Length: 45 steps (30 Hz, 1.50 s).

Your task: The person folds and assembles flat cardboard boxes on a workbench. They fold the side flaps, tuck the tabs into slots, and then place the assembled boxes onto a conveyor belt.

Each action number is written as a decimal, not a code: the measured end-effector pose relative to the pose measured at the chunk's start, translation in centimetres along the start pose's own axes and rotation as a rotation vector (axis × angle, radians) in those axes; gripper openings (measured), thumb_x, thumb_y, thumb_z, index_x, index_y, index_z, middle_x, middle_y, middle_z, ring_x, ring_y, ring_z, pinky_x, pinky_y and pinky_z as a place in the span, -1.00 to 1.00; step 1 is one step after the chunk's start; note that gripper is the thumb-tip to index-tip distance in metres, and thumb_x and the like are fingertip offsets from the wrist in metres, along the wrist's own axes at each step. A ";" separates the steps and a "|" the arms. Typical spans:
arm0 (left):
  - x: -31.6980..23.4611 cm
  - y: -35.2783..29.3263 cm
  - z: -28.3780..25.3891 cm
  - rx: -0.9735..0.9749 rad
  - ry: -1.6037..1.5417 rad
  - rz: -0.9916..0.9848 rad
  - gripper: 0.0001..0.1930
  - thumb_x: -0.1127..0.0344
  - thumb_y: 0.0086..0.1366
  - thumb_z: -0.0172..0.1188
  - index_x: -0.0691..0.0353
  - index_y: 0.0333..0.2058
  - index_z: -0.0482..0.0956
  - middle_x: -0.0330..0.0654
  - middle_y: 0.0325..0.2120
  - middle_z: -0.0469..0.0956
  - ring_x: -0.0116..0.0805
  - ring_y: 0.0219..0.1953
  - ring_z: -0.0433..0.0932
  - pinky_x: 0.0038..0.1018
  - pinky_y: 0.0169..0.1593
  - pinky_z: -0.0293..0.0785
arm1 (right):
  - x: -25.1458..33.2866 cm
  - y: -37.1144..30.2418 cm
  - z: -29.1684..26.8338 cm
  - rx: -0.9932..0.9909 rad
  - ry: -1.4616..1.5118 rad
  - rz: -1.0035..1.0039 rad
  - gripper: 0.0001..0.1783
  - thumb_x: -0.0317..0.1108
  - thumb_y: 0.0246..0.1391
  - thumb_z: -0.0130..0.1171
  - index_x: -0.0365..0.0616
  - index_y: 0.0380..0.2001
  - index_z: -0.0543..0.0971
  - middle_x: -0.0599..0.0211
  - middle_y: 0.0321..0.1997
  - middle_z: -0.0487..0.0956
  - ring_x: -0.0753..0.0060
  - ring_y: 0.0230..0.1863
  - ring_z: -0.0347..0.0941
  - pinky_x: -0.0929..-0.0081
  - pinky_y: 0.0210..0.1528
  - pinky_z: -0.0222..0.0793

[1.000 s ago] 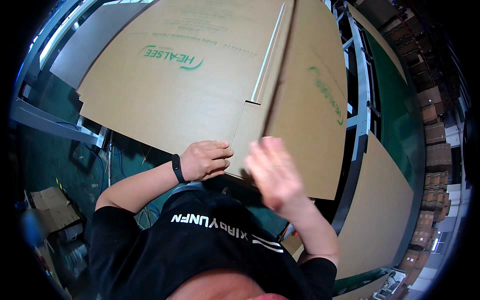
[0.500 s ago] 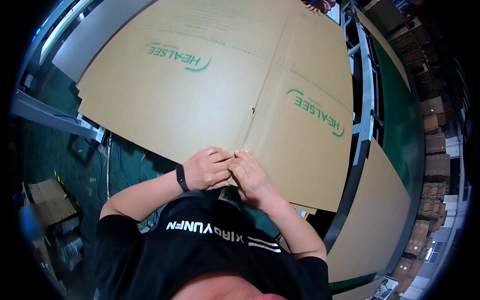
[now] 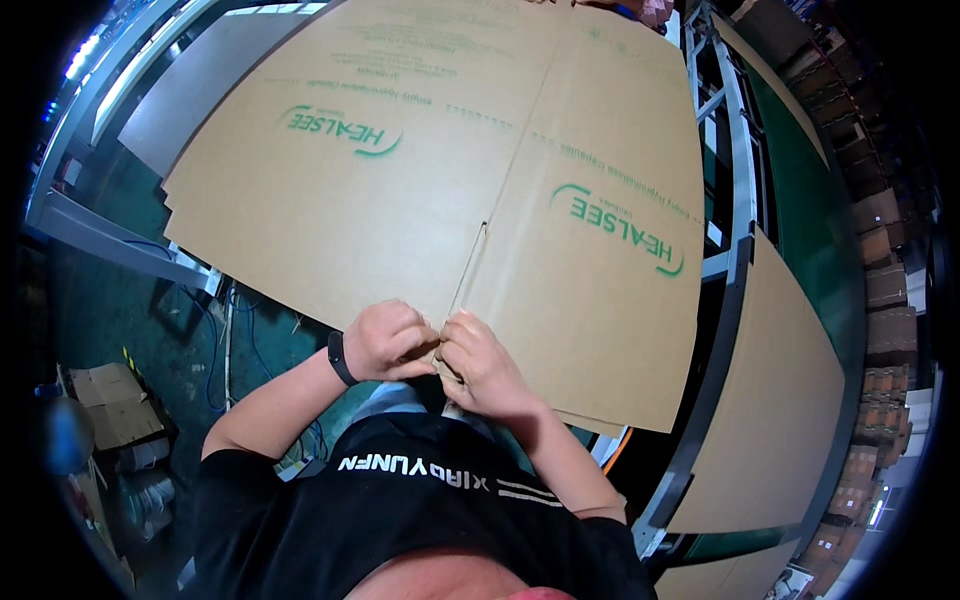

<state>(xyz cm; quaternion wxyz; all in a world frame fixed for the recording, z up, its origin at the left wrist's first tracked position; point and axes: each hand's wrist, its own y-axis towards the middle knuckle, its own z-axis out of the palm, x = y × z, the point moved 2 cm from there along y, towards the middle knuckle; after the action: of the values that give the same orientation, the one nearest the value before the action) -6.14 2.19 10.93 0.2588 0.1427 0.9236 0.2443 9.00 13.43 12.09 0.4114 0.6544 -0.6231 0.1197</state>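
Observation:
A large flat brown cardboard sheet [image 3: 400, 230] with green print lies before me, a slot running in from its near edge along a crease. My left hand [image 3: 388, 340], with a black band on its wrist, is closed on the near edge just left of the slot. Right beside it, my right hand [image 3: 482, 362] pinches the edge on the slot's other side. The fingers of both hands nearly touch, and they hide the slot's near end. More sheet edges show under the top one at its left and near right corners.
At the far edge, part of another person's hand [image 3: 600, 3] touches the cardboard. A metal frame [image 3: 738, 200] runs along the right, with another cardboard sheet [image 3: 765, 400] beyond it. An opened carton [image 3: 112, 400] stands on the green floor at lower left. Stacked cardboard [image 3: 885, 330] lines the far right.
Both hands have shifted slightly left and nearer with the cardboard edge, still holding it. The other person's hand at the far edge shows farther left.

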 end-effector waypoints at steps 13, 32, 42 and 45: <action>-0.5 0.3 0.2 -0.047 -0.097 -0.120 -0.48 0.02 0.00 0.39 0.25 -0.18 0.49 -0.08 -0.29 0.47 -0.09 -0.24 0.48 -0.30 -0.16 0.44 | 0.8 0.4 -1.4 0.047 -0.038 -0.015 -0.68 -0.51 -0.32 0.27 -0.27 -0.36 0.49 0.09 -0.20 0.45 -0.06 0.07 0.34 0.12 0.22 0.25; 0.3 0.1 0.5 -0.030 -0.014 -0.129 -0.39 -0.13 -0.02 0.35 0.26 -0.16 0.50 -0.07 -0.25 0.46 -0.09 -0.22 0.48 -0.27 -0.15 0.42 | -0.4 0.2 -0.6 0.066 -0.060 -0.084 -0.69 -0.53 -0.43 0.28 -0.22 -0.48 0.44 0.17 -0.30 0.38 0.08 -0.06 0.33 0.16 0.17 0.23; 0.0 0.6 0.8 0.210 0.098 -0.057 -0.41 -0.12 0.20 0.09 0.17 0.08 0.47 -0.17 0.19 0.38 -0.11 0.21 0.34 -0.13 0.12 0.25 | -0.1 -3.4 -1.3 -0.036 0.068 0.121 -0.69 -0.50 -0.27 0.28 -0.23 -0.33 0.52 0.07 -0.06 0.44 -0.04 0.21 0.25 0.09 0.28 0.19; 0.1 0.4 0.6 0.251 0.127 -0.046 -0.40 -0.15 0.21 0.06 0.18 0.08 0.47 -0.17 0.17 0.39 -0.11 0.21 0.33 -0.12 0.12 0.24 | -1.1 -8.1 -5.2 -0.246 -0.127 0.352 -0.68 -0.43 -0.19 0.29 -0.17 -0.27 0.52 0.01 0.12 0.39 -0.05 0.28 0.21 0.10 0.27 0.17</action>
<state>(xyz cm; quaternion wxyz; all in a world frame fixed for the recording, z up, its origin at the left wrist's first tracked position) -5.85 2.81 10.68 0.1857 0.1369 0.9644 0.1294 18.03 16.85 11.43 0.4209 0.4865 -0.7623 0.0714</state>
